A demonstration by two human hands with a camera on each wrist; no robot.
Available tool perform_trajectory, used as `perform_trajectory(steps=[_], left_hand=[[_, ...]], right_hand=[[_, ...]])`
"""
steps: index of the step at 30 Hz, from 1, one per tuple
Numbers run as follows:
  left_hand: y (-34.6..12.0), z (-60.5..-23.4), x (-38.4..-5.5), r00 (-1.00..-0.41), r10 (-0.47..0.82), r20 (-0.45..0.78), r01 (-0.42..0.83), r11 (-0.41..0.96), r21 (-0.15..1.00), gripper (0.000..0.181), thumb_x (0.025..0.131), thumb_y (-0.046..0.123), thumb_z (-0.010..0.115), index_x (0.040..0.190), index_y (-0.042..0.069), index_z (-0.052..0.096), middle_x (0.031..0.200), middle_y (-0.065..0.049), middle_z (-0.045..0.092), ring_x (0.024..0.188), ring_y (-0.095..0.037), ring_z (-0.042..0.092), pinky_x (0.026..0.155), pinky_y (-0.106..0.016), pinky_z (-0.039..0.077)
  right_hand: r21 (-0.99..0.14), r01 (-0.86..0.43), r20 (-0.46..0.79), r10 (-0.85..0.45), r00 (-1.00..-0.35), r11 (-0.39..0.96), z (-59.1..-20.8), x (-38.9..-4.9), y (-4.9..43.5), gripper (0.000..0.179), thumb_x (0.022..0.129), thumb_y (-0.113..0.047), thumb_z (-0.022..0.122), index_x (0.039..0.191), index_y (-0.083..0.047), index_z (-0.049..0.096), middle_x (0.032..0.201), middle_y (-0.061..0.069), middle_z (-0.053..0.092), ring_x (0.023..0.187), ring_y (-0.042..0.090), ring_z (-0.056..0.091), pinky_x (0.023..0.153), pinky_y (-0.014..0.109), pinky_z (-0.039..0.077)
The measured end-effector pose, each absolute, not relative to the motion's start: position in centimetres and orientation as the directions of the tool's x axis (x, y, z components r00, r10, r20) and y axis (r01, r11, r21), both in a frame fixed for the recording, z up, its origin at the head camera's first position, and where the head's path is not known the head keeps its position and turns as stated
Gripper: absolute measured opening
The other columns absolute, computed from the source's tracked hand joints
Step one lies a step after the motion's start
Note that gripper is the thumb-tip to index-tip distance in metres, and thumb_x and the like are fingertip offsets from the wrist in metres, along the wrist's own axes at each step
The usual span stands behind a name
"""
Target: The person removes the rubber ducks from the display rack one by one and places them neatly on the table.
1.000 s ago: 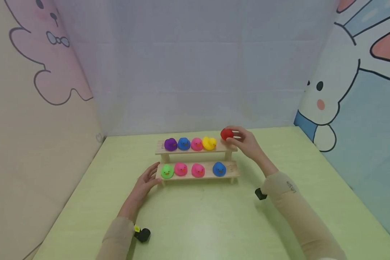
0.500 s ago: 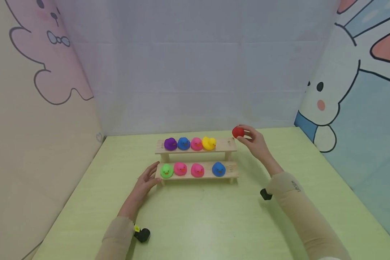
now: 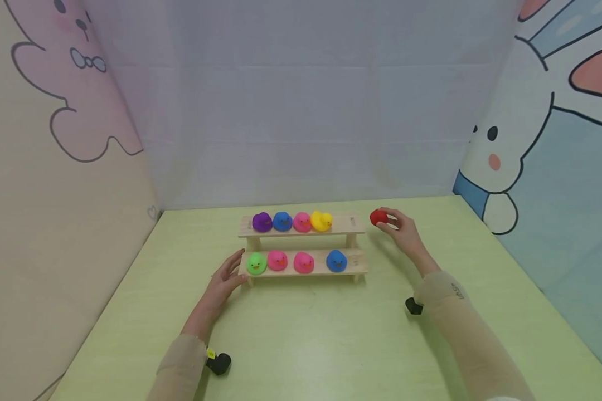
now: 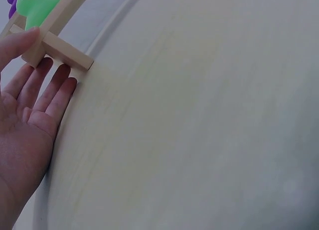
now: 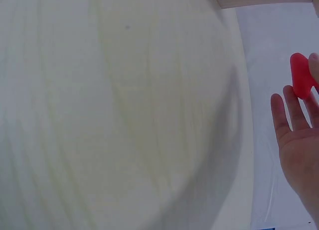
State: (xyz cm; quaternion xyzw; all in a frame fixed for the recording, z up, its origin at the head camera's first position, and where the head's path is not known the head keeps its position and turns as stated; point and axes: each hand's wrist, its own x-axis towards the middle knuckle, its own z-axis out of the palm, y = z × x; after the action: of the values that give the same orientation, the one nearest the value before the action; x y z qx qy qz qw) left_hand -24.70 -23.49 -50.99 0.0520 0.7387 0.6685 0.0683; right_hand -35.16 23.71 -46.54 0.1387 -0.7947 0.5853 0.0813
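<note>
Rack of pale wood (image 3: 320, 263), with 2 shelves, stands at the centre of the head view on a light green desk (image 3: 311, 340). Along its upper shelf (image 3: 348, 224), from left to right, sit a purple duck (image 3: 262, 223), a blue duck (image 3: 282, 221), a pink duck (image 3: 302, 223) and a yellow duck (image 3: 321, 221). The lower shelf (image 3: 355, 260) bears a green duck (image 3: 256, 264) at the left, then 2 other pink ducks (image 3: 277, 260), then a second-row blue toy duck (image 3: 336, 261) towards the right. Right of centre, beside the upper shelf's right end and apart from it, the right hand (image 3: 404, 234) has its grip on a red toy (image 3: 378, 217), pinched between thumb and fingers; in the right wrist view the red toy shows at the right edge of the frame. Left of centre, the left hand (image 3: 226, 282) lies at the rack's left end; in the left wrist view, at upper left, its grip is relaxed, the fingers extended by the rack's leg and the thumb tip at the lower shelf's end, just beside the green duck. A large rabbit drawing (image 3: 511, 128) covers the right of the head view; a pink cartoon figure (image 3: 87, 100) fills the upper left.
</note>
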Motion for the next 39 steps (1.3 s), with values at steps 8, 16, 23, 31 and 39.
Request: perform_trajectory(steps=[8,16,23,31,39], left_hand=[[-23.5,-50.8,-24.5,-0.987,0.156,-0.043,-0.026,0.111,0.993,0.068,0.097,0.014,0.058,0.157,0.022,0.026,0.163,-0.013,0.028,0.147,-0.036,0.033,0.123,-0.053,0.022],[-23.3,-50.8,-24.3,-0.987,0.153,-0.054,-0.038,0.108,0.993,0.069,0.097,0.015,0.059,0.157,0.023,0.026,0.163,-0.012,0.028,0.146,-0.037,0.035,0.124,-0.055,0.02],[-23.4,-50.9,-24.3,-0.988,0.147,-0.046,-0.03,0.114,0.993,0.07,0.097,0.016,0.059,0.157,0.023,0.025,0.163,-0.013,0.028,0.146,-0.037,0.034,0.124,-0.054,0.021],[-23.5,-50.8,-24.3,-0.988,0.143,-0.05,-0.031,0.129,0.991,0.07,0.097,0.018,0.059,0.157,0.024,0.025,0.163,-0.011,0.028,0.146,-0.036,0.036,0.123,-0.054,0.021],[-23.4,-50.8,-24.3,-0.987,0.156,-0.035,-0.017,0.114,0.993,0.069,0.097,0.013,0.058,0.157,0.021,0.025,0.163,-0.014,0.027,0.144,-0.039,0.036,0.122,-0.054,0.024]], right_hand=[[-0.901,-0.224,0.186,-0.135,-0.973,0.372,-47.9,-34.5,24.9,0.048,0.096,-0.015,0.064,0.14,0.001,0.05,0.148,0.026,0.046,0.131,0.048,0.05,0.085,0.002,0.042],[-0.897,-0.167,0.099,-0.183,-0.978,0.408,-49.4,-34.2,25.7,0.048,0.098,-0.016,0.062,0.14,0.003,0.05,0.14,0.029,0.052,0.133,0.043,0.048,0.116,0.046,0.04],[-0.871,-0.162,0.064,-0.221,-0.973,0.463,-49.8,-34.5,25.8,0.048,0.096,-0.019,0.065,0.137,0.002,0.052,0.138,0.027,0.055,0.13,0.041,0.051,0.114,0.046,0.038],[-0.872,-0.17,0.06,-0.244,-0.968,0.459,-49.4,-34.5,25.7,0.05,0.097,-0.02,0.064,0.14,0.001,0.05,0.14,0.026,0.054,0.13,0.04,0.051,0.114,0.047,0.036],[-0.878,-0.139,0.023,-0.249,-0.968,0.459,-49.4,-34.4,25.8,0.053,0.097,-0.021,0.063,0.143,0.001,0.046,0.144,0.027,0.051,0.133,0.042,0.047,0.118,0.056,0.031]])
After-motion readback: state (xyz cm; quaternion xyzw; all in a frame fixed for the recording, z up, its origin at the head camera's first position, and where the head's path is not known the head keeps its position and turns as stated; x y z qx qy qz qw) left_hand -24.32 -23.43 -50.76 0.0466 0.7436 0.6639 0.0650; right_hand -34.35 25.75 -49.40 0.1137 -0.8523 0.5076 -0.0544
